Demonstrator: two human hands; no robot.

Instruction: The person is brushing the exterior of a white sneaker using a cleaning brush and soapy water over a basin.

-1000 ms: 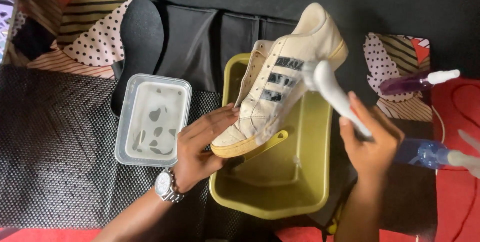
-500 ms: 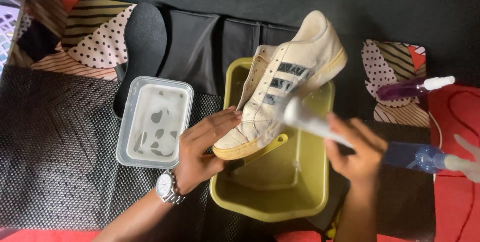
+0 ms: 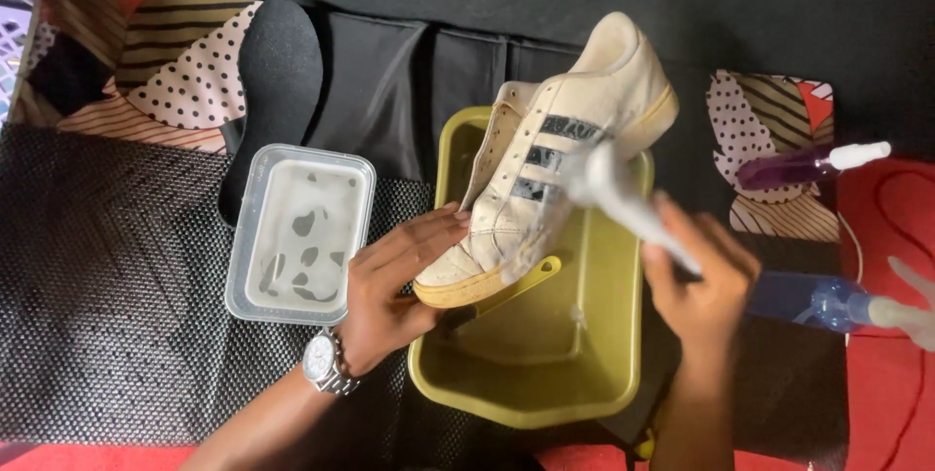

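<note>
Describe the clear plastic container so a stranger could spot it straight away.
Start at the olive-yellow rectangular wash basin over which the left hand holds a white sneaker. Just left of that hand, on the black mesh mat, lies the clear rectangular plastic container. It alone holds cloudy, foamy liquid.

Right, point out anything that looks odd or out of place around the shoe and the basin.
Little stands out. The shoe insole lies apart on the black cloth, out of the white sneaker, which the left hand holds tilted over the yellow basin. The clear tub shows dark patches in cloudy liquid. No spill shows.
</note>
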